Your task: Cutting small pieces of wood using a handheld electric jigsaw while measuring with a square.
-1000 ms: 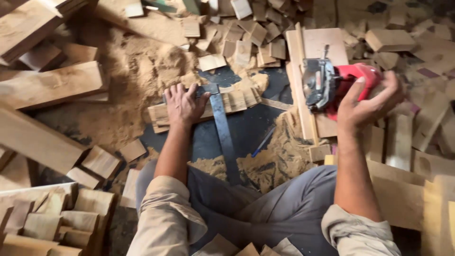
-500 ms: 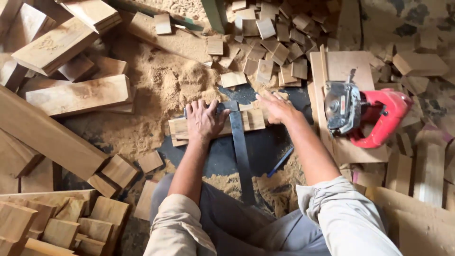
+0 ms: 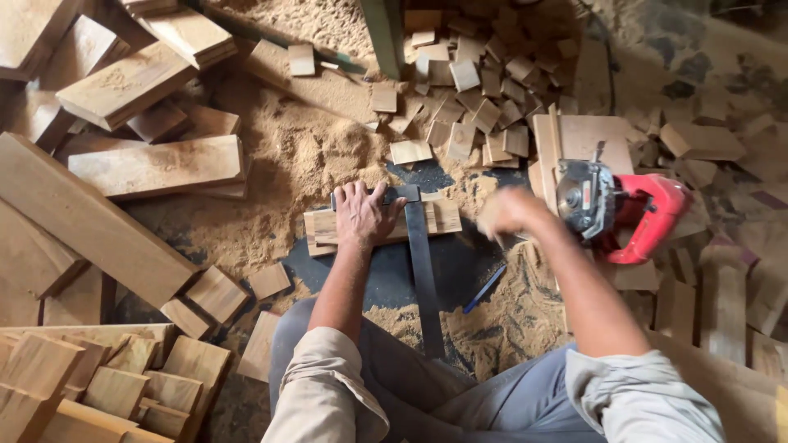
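Observation:
My left hand [image 3: 364,215] lies flat, fingers spread, on a short wooden plank [image 3: 443,217] and on the head of a dark metal try square [image 3: 421,262] laid across it. The square's long blade runs toward me over a dark mat [image 3: 464,271]. My right hand [image 3: 506,213] is blurred with motion just right of the plank's end; I cannot tell whether it holds anything. A red circular saw [image 3: 628,209] rests on wood offcuts to the right of that hand. A blue pencil [image 3: 484,288] lies on the mat below my right hand.
Sawdust [image 3: 304,164] covers the floor around the mat. Long planks [image 3: 90,221] lie at the left, stacked small blocks [image 3: 123,381] at lower left, and several square offcuts [image 3: 476,98] are heaped behind the plank. My knees [image 3: 460,394] are at the bottom.
My right hand let go of the red saw, reached to the plank, and has now pulled back right of its end. My left hand stays pressed on the plank and square.

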